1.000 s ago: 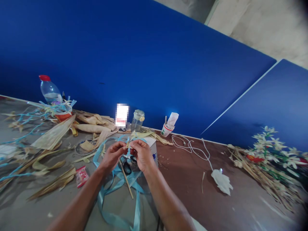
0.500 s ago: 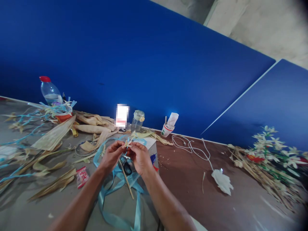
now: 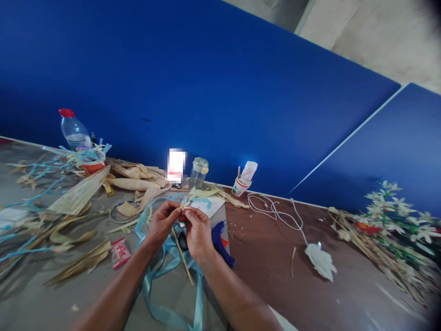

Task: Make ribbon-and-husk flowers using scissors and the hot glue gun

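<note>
My left hand point(image 3: 161, 225) and my right hand point(image 3: 199, 234) meet fingertip to fingertip over the table. Pinched between them is a small pale husk flower point(image 3: 184, 205); its lower part is hidden by my fingers. Beneath my hands lie loops of light blue ribbon point(image 3: 197, 301), a thin wooden stick point(image 3: 185, 263) and black-handled scissors point(image 3: 182, 241), partly covered by my right hand. A blue glue gun point(image 3: 219, 241) with an orange trigger shows just right of my right wrist, against a pale box point(image 3: 217, 208).
Dried corn husks point(image 3: 136, 184) and blue-stemmed flowers spread to the left, near a red-capped bottle point(image 3: 75, 131) and a red sweet packet point(image 3: 120, 253). A glass jar point(image 3: 198, 174), paper cup point(image 3: 241, 187) and white cable point(image 3: 272, 211) line the back. White flowers point(image 3: 392, 207) stand right.
My right hand has shifted slightly left and its fingers have curled closer round the flower. More of the glue gun now shows beside my wrist. The view has moved slightly.
</note>
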A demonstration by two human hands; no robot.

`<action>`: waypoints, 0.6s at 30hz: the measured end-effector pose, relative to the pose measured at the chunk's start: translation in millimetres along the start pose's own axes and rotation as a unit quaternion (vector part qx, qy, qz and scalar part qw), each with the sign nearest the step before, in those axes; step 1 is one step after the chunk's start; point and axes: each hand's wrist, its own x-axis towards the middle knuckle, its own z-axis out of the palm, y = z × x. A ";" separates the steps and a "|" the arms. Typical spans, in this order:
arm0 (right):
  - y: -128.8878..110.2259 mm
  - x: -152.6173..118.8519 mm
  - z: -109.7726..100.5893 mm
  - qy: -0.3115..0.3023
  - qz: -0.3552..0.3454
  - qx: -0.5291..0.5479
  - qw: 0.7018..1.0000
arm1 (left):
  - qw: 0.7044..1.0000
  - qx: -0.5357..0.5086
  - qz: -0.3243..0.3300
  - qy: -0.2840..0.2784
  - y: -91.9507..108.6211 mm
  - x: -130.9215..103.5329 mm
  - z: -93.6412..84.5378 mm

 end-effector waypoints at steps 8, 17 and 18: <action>-1.2 0.5 -1.4 0.015 0.002 -0.010 1.000 | 0.998 0.030 0.047 0.011 2.2 -0.2 5.5; 2.6 8.0 -7.0 0.009 0.030 0.005 1.000 | 0.997 0.059 0.018 0.046 -2.9 1.1 4.2; 3.0 8.7 -7.7 0.010 0.032 0.005 0.999 | 0.997 0.060 0.012 0.049 -4.0 1.5 3.8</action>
